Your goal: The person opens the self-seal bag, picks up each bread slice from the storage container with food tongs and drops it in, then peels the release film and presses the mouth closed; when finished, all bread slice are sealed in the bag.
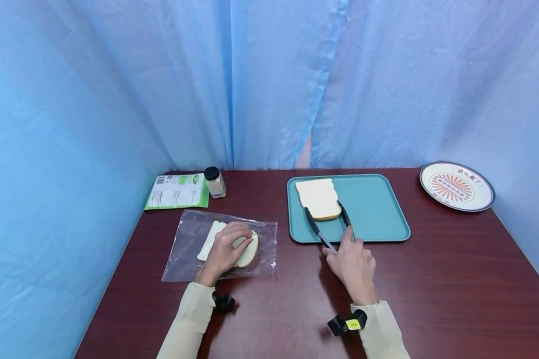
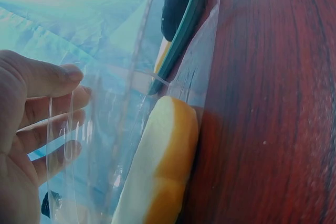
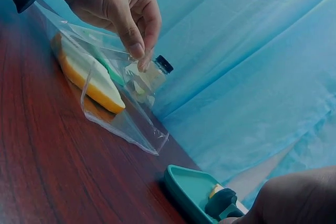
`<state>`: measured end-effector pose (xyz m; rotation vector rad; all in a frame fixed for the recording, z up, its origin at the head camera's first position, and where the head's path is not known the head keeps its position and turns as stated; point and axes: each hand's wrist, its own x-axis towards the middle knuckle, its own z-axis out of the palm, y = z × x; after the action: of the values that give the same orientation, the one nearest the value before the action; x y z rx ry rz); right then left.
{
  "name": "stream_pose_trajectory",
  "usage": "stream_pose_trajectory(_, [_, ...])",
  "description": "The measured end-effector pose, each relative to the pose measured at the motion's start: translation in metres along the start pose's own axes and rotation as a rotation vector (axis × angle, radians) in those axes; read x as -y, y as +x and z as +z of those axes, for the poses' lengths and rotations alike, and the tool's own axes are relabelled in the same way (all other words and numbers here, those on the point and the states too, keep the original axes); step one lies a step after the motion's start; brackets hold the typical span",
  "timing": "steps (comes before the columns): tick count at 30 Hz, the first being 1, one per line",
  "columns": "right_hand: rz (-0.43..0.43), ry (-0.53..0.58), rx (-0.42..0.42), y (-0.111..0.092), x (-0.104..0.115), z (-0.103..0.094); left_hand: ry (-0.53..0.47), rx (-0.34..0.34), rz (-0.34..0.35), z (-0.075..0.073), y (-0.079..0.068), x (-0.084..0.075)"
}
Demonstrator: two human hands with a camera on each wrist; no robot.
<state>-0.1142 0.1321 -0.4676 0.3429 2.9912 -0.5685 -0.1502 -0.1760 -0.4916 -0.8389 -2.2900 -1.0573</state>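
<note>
A clear plastic bag (image 1: 179,262) lies on the table at the left with a slice of bread (image 1: 250,254) inside it. My left hand (image 1: 226,247) is above the bread and pinches the bag's upper film between thumb and fingers. The left wrist view shows the film lifted off the slice (image 2: 157,166). In my right hand (image 1: 354,267) I hold a pair of tongs (image 1: 313,224) with black tips. Those tips stand on either side of another bread slice (image 1: 316,197), which lies on the teal tray (image 1: 377,212). Whether they press on it I cannot tell.
Behind the bag are a green and white packet (image 1: 177,192) and a small jar (image 1: 216,185) with a black lid. A patterned plate (image 1: 476,194) sits at the table's far right corner. Blue curtains (image 1: 269,89) hang along the back and sides.
</note>
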Motion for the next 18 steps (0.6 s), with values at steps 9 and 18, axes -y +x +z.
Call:
stream_pose_trajectory(9, [-0.036,0.018,-0.024,0.002,-0.011,0.003,0.004,-0.003,0.005,0.000,-0.001,0.000])
stream_pose_trajectory(18, [-0.074,-0.010,-0.032,0.006,-0.024,0.003,0.007,0.005,-0.015,0.000,-0.001,0.001])
